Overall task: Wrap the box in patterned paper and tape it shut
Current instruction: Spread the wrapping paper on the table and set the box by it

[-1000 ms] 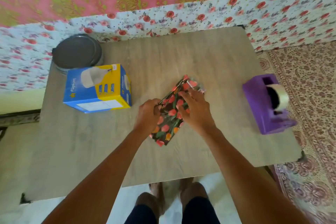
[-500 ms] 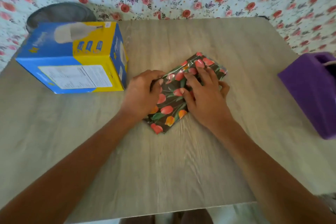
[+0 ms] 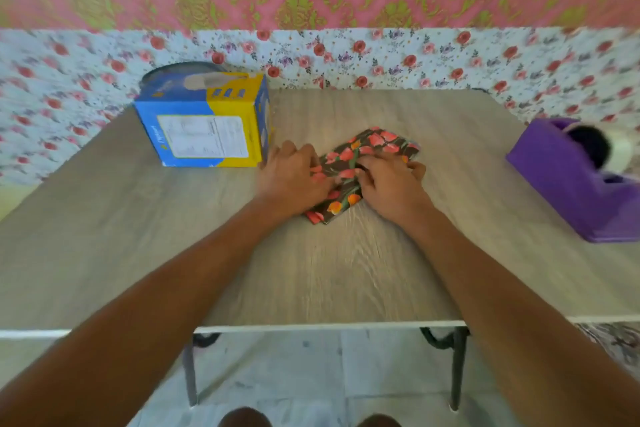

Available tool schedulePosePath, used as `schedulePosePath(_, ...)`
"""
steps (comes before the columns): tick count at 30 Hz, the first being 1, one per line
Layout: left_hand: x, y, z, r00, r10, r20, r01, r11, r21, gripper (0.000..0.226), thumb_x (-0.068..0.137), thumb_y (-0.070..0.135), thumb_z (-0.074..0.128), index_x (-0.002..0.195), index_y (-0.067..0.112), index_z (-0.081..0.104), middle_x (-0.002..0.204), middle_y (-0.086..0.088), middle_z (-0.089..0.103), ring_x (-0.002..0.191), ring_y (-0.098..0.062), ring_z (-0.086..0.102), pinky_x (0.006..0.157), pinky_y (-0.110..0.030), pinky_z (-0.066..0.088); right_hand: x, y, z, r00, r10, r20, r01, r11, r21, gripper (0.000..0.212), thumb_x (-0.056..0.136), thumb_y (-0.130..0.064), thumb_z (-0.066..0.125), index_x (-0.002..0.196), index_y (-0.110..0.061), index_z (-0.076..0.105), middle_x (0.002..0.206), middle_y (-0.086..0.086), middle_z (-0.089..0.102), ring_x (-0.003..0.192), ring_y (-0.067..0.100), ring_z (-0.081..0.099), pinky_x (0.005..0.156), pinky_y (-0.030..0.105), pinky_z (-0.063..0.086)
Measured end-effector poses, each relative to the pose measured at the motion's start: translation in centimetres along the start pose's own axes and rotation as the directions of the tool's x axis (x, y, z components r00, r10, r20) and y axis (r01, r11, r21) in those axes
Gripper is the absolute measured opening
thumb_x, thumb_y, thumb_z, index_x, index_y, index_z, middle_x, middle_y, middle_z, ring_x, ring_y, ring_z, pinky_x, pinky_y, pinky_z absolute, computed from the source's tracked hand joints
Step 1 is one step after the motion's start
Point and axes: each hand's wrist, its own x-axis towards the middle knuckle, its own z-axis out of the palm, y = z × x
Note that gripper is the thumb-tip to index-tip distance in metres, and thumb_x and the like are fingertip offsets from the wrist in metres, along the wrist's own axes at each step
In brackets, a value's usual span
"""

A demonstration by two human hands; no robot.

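Note:
A folded piece of dark patterned paper (image 3: 377, 146) with red and orange tulips lies flat at the middle of the wooden table (image 3: 346, 270). My left hand (image 3: 294, 177) covers its left edge, fingers bent onto the paper. My right hand (image 3: 391, 184) holds the right part, fingers curled on top and thumb out at the paper's right side. The blue and yellow box (image 3: 204, 128) stands unwrapped just left of my left hand. A purple tape dispenser (image 3: 568, 184) with a roll of clear tape (image 3: 620, 152) sits at the table's right edge.
A dark round lid-like object (image 3: 180, 69) shows behind the box at the back left corner. Floral cloth hangs along the table's far side. The table's front edge is near me, with its metal legs and tiled floor below.
The view has shifted and dropped lower. My hands stay on the folded paper; my right fingers, which lay flat on it, are now curled.

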Motion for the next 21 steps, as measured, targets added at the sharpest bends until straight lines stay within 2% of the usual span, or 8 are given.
schedulePosePath(3,-1.9,1.0,-1.2,0.991,-0.092,0.100,0.095,0.995,-0.024,0.078,0.071,0.077,0.068,0.119,0.017,0.058,0.122,-0.015,0.056,0.119,-0.036,0.054,0.095,-0.046,0.050,-1.1,-0.1,-0.8,0.999,-0.028,0.043,0.026,0.998,0.058,0.031,0.102,-0.028,0.046,0.126,-0.025,0.066,0.129,0.000,0.064,0.122,0.026,0.056,0.096,0.044,0.037)
schedulePosePath(5,-2.3,1.6,-1.7,0.981,-0.141,0.133,0.145,0.989,-0.014,0.080,0.073,0.073,0.069,0.121,0.011,0.055,0.124,-0.019,0.055,0.119,-0.039,0.054,0.094,-0.045,0.049,-2.1,0.0,-1.3,0.999,-0.031,0.043,0.027,0.995,0.100,0.032,0.101,-0.028,0.048,0.127,-0.022,0.066,0.130,0.003,0.065,0.121,0.028,0.057,0.097,0.044,0.042)
schedulePosePath(8,-2.8,2.4,-2.2,0.976,-0.173,0.134,0.183,0.981,-0.062,0.066,0.080,0.061,0.073,0.115,0.009,0.053,0.119,-0.022,0.061,0.115,-0.041,0.058,0.087,-0.044,0.049,-3.6,0.1,-1.5,0.998,-0.054,-0.012,0.055,0.990,0.129,0.039,0.095,-0.040,0.042,0.113,-0.019,0.070,0.113,0.004,0.069,0.106,0.030,0.063,0.089,0.044,0.051)
schedulePosePath(11,-3.7,3.5,-2.5,0.977,-0.201,0.074,0.210,0.968,-0.137,0.037,0.089,0.036,0.070,0.114,0.011,0.059,0.115,-0.016,0.064,0.110,-0.036,0.061,0.083,-0.041,0.050,-4.3,0.1,-1.7,0.994,-0.053,-0.091,0.068,0.984,0.166,0.039,0.091,-0.040,0.038,0.102,-0.017,0.068,0.098,0.005,0.068,0.094,0.030,0.064,0.080,0.043,0.053)
schedulePosePath(13,-4.6,4.4,-2.6,0.987,-0.154,-0.034,0.149,0.981,-0.128,0.021,0.092,0.029,0.066,0.108,0.016,0.065,0.109,-0.008,0.066,0.104,-0.032,0.064,0.084,-0.041,0.051,-4.7,0.2,-1.7,0.983,-0.045,-0.175,0.084,0.973,0.217,0.039,0.092,-0.036,0.038,0.107,-0.013,0.067,0.100,0.010,0.068,0.094,0.032,0.062,0.080,0.043,0.053)
schedulePosePath(16,-5.5,5.7,-2.8,0.955,0.094,-0.280,-0.114,0.992,-0.055,0.010,0.089,0.022,0.069,0.099,0.019,0.072,0.101,-0.002,0.061,0.095,-0.027,0.062,0.082,-0.041,0.047,-5.2,0.5,-2.2,0.949,0.009,-0.314,0.107,0.931,0.350,0.028,0.103,-0.028,0.051,0.095,-0.006,0.066,0.086,0.013,0.068,0.080,0.031,0.065,0.072,0.041,0.051)
schedulePosePath(19,-5.9,6.2,-2.6,0.846,0.321,-0.426,-0.313,0.945,0.090,0.011,0.079,0.013,0.077,0.089,0.016,0.074,0.101,-0.004,0.060,0.088,-0.030,0.059,0.071,-0.041,0.045,-5.5,1.0,-3.0,0.929,0.214,-0.302,0.028,0.773,0.634,0.051,0.104,-0.052,0.046,0.089,-0.010,0.069,0.079,0.008,0.073,0.074,0.023,0.070,0.070,0.035,0.052)
schedulePosePath(21,-6.1,6.0,-2.1,0.836,0.386,-0.390,-0.379,0.920,0.098,0.007,0.083,0.016,0.072,0.091,0.015,0.073,0.107,-0.004,0.059,0.091,-0.030,0.059,0.071,-0.045,0.049,-5.4,1.1,-3.2,0.918,0.364,-0.160,-0.045,0.496,0.867,0.066,0.094,-0.071,0.047,0.089,-0.011,0.074,0.080,0.009,0.076,0.077,0.024,0.075,0.071,0.038,0.061)
